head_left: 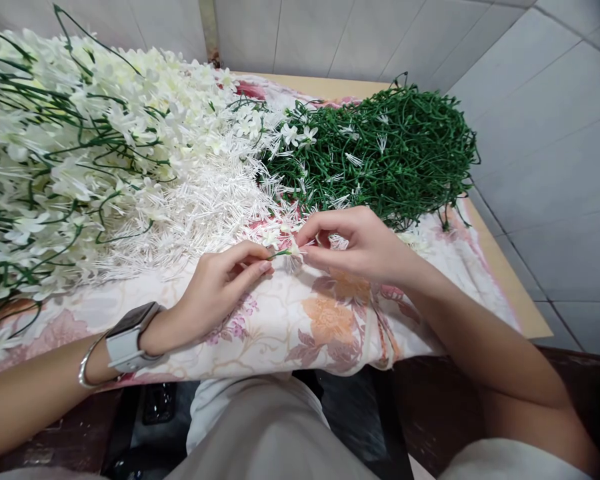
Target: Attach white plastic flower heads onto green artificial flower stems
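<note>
My left hand [230, 275], with a watch and a bracelet at the wrist, pinches a thin green plastic stem [282, 253] between thumb and forefinger. The stem points right, toward my right hand [353, 241]. That hand's thumb and forefinger are closed at the stem's tip, where a small white flower piece [294, 251] shows; its exact shape is partly hidden by the fingertips. Just behind the fingers spreads a heap of white stamen pieces [200, 213]. Beyond my right hand lies a thick pile of green stems [400, 153].
A large mass of white artificial flowers on green stems [70, 153] covers the left side. Everything rests on a floral cloth [290, 333] over a wooden board [527, 313]. Tiled walls [555, 167] stand behind and to the right. A dark phone-like object [159, 403] lies below the table edge.
</note>
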{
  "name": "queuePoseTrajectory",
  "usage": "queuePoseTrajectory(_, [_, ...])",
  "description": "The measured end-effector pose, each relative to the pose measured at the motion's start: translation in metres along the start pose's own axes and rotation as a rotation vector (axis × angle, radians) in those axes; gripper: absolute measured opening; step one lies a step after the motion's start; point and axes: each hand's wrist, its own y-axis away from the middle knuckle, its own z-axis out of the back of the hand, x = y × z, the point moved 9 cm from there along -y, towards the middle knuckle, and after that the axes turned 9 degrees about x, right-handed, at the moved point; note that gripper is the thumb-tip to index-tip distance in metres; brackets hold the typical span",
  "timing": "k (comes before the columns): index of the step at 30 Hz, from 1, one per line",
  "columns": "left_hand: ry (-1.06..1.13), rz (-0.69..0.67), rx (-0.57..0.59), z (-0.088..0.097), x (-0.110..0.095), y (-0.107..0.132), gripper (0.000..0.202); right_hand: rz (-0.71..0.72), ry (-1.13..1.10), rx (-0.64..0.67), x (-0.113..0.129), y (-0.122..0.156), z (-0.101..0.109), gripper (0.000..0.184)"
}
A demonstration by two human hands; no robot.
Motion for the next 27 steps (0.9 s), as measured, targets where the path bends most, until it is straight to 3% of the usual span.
queuePoseTrajectory(8, [-0.013,-0.026,0.11,-0.012,-0.004,-0.001,0.023,0.028,-0.03,0.002,-0.003,-0.001,-0.01,0.007])
queuePoseTrajectory(16, [0.383,0.103,0.208,-0.023,0.003,-0.002,0.025,-0.002,-0.05,0.005,-0.004,-0.001,-0.014,0.007])
queuePoseTrajectory(21, [0.32,0.113,0.192,-0.02,0.003,-0.001,0.029,0.023,-0.124,-0.145,-0.002,0.001,-0.002,0.004])
queuePoseTrajectory(27, [0.267,0.084,0.202,-0.02,0.0,-0.001,0.033,0.014,-0.114,-0.054,-0.002,0.0,-0.014,0.007])
